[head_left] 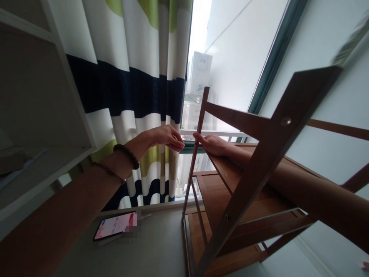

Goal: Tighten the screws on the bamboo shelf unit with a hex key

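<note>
My left hand hangs in front of the curtain, its fingers bent and pressed together. Whatever lies between its fingertips, if anything, cannot be made out. My right hand reaches through the frame of a brown wooden shelf rack, over one of its boards. Its fingers are at the rack's far post and appear closed round it, partly hidden. The rack stands at a slant in the view. The curtain is white with dark blue and green bands and hangs in folds left of the window.
A lit phone lies on the pale surface below my left arm. White shelving stands close on the left. A white rail crosses the window behind my hands. The pale wall is on the right.
</note>
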{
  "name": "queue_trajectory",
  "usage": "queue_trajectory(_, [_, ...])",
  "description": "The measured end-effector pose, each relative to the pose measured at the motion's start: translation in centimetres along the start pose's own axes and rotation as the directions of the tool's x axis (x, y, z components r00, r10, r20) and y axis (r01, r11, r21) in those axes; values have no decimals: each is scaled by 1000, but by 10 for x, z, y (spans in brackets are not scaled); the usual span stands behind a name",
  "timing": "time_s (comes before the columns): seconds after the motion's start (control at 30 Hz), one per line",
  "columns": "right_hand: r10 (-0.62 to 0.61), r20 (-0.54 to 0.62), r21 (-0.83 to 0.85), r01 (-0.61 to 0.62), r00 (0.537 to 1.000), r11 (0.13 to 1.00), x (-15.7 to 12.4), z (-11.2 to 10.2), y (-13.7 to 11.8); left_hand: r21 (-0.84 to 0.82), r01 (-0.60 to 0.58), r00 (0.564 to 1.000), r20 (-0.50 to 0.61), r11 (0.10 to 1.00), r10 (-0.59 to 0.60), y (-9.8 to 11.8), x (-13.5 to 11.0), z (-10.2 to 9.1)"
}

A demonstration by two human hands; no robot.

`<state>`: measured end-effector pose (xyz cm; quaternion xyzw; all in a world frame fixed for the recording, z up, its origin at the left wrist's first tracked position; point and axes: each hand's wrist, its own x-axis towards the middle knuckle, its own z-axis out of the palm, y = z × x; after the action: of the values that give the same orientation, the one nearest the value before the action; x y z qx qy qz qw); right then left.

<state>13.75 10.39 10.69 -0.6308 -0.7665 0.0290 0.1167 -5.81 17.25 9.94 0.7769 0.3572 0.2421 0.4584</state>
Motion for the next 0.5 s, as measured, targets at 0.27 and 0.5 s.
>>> queue_trajectory(0.27, [10, 15, 56, -11, 1000, 998, 3, 0, 2, 568, -312, 789, -291, 762, 540, -22, -23, 36])
queue_trajectory(0.5, [10, 5, -9, -10, 1000, 1000, 8, 3, 9, 397, -314, 751, -451, 862, 482, -29, -34, 56])
